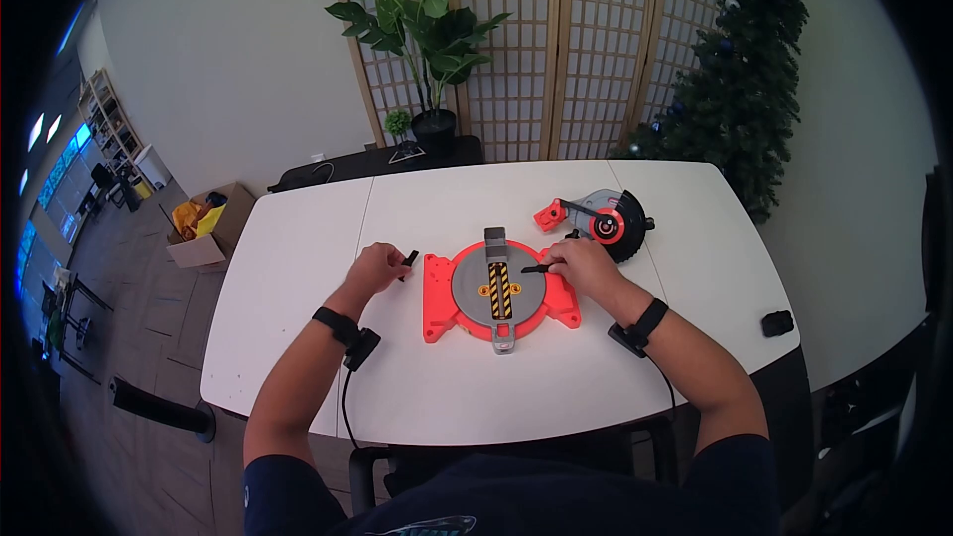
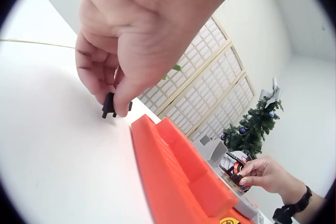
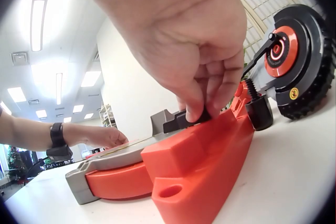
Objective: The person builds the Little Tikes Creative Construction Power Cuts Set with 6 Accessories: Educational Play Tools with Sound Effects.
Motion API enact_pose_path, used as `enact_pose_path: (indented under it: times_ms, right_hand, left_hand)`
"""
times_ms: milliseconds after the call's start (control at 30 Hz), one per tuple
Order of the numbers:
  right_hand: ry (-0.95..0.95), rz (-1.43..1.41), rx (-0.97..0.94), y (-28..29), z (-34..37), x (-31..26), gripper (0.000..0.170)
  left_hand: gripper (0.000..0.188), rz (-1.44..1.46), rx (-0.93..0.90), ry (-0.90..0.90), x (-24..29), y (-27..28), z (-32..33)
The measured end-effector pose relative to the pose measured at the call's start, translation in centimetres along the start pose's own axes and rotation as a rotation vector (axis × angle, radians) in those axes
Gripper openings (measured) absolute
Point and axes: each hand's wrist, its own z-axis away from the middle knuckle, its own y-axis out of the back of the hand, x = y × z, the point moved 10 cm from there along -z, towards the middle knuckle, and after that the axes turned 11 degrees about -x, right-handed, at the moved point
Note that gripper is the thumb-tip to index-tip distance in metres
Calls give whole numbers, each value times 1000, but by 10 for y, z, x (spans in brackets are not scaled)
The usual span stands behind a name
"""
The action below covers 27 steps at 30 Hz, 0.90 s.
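Observation:
On the white table lies a red and grey toy saw base [image 1: 440, 306], its round grey turntable [image 1: 469, 288] crossed by a yellow-and-black striped strip [image 1: 500, 293]. At its left side, my left hand [image 1: 375, 268] pinches a small black plastic piece [image 2: 108, 106] with short prongs, low over the table. My right hand [image 1: 586, 266] pinches another black piece [image 3: 176, 123] between thumb and fingers, over the right side of the base. Behind that hand sits the toy saw head [image 1: 603, 210] with its black toothed blade disc [image 3: 294, 61].
A black threaded knob [image 3: 258, 111] stands beside the base, near the blade. Toward the table's right edge lies a small black object [image 1: 777, 323]. Behind the table are a potted plant [image 1: 434, 129], a folding screen [image 1: 508, 69] and a decorated tree [image 1: 740, 89].

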Motion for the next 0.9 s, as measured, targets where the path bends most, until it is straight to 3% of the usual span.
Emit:
enact_pose_path:
  times_ms: [67,233,333,467,900]
  right_hand:
    - [0,-4,-1,1,0,0,13]
    - [4,-7,0,3,2,-2,13]
    - [-10,-6,-8,0,0,1,14]
    - [-13,-11,-7,0,0,2,14]
    - [0,-21,12,1,0,1,14]
  left_hand:
    - [23,258,-11,-9,5,9,5]
    - [19,285,-43,-124,40,32,10]
    - [19,298,-221,-188,64,23,12]
    - [19,250,-317,-265,87,10,15]
    - [17,-28,-217,-349,112,-4,17]
